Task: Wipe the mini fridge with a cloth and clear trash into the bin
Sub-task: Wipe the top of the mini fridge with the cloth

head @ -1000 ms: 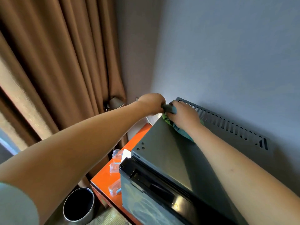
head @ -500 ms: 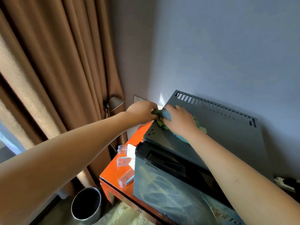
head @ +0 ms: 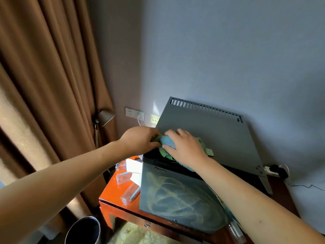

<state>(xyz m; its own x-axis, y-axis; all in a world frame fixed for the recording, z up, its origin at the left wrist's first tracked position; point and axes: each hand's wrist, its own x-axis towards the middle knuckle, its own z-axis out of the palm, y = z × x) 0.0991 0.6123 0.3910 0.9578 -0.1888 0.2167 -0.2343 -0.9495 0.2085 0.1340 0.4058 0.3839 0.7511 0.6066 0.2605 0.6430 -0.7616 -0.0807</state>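
Observation:
A grey mini fridge (head: 211, 138) with a dark door stands on an orange table (head: 112, 196) against the wall. A blue-green cloth (head: 167, 140) lies bunched at the front left corner of the fridge top. My right hand (head: 184, 147) lies over the cloth with fingers curled round it. My left hand (head: 140, 140) grips the cloth's left end at the fridge's edge. Clear plastic wrappers (head: 129, 192) and a white box (head: 134, 165) lie on the table left of the fridge. A round metal bin (head: 82, 229) stands on the floor at the lower left.
Brown curtains (head: 44, 103) hang along the left. A lamp (head: 103, 118) on a thin pole stands in the corner, with wall sockets (head: 134, 113) behind. A power strip (head: 276, 170) with a cable lies right of the fridge. A patterned surface (head: 139, 233) shows below the table.
Both hands and the cloth have come from the back left corner of the fridge top forward to its front left corner. The view has pulled back and shows more of the door.

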